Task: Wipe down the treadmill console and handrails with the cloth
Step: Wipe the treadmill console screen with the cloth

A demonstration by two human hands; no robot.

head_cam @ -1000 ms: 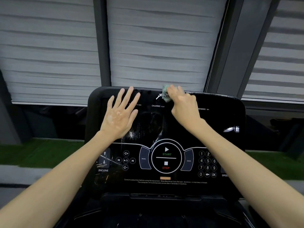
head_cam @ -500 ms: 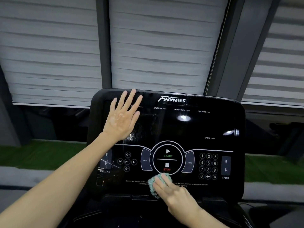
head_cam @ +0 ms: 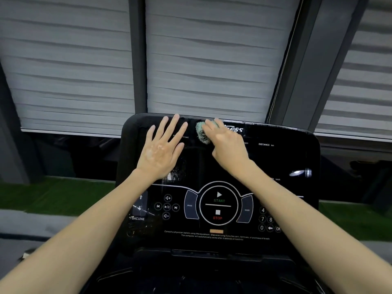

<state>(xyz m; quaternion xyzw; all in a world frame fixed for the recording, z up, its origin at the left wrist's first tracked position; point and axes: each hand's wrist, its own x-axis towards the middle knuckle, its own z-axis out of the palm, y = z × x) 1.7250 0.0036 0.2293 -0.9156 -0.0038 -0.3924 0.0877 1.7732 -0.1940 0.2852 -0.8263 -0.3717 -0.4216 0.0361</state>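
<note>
PLACE: fitness room, home or commercial not discernible | LANDMARK: black treadmill console (head_cam: pixel 275 158) with START/STOP buttons (head_cam: pixel 218 205), number keypad (head_cam: pixel 269 219), INCLINE control (head_cam: pixel 139 206) and DISTANCE readout (head_cam: pixel 265 144) | BEHIND CONSOLE: grey pleated blinds (head_cam: pixel 212 60) drawn between dark window posts (head_cam: pixel 137 49) | LEFT AND RIGHT OF CONSOLE: strips of green turf-like flooring (head_cam: pixel 53 194)

Bunched green cloth (head_cam: pixel 202 132) atop black console (head_cam: pixel 275 162)

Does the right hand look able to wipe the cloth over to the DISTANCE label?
Probably yes: the right hand holds the cloth against the console near its top, and the panel from there to the DISTANCE label looks bare.
</note>
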